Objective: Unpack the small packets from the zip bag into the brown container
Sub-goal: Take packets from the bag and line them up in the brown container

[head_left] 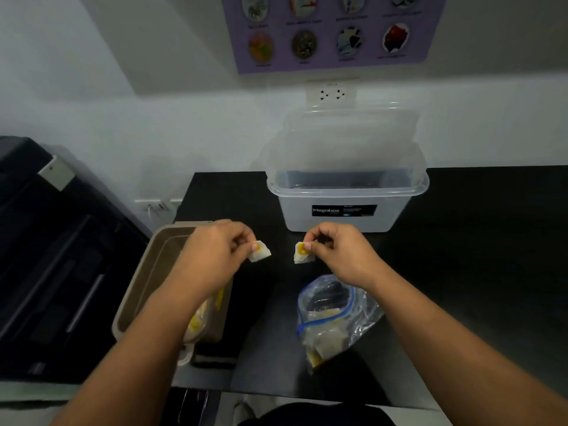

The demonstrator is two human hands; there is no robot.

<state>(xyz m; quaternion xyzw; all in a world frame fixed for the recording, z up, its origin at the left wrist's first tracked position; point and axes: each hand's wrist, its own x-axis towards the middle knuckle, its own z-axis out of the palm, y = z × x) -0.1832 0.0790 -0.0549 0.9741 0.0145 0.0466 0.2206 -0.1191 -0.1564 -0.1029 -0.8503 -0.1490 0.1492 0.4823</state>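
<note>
Head view, zip bag (333, 318) lengthwise, mouth away, hands (215, 253) (341, 253) pinching packets (259, 256) (302, 254)

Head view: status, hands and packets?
Left hand pinches small white-and-yellow packet; right hand pinches second packet. Clear blue-zip bag holds more. Brown container open, way clear.

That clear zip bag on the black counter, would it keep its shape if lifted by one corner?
Probably not. The zip bag looks like thin crinkled film lying slumped, so it would likely flop and sag. Its mouth gapes open, so the packets inside might spill out. It seems light, being only partly filled.
</note>
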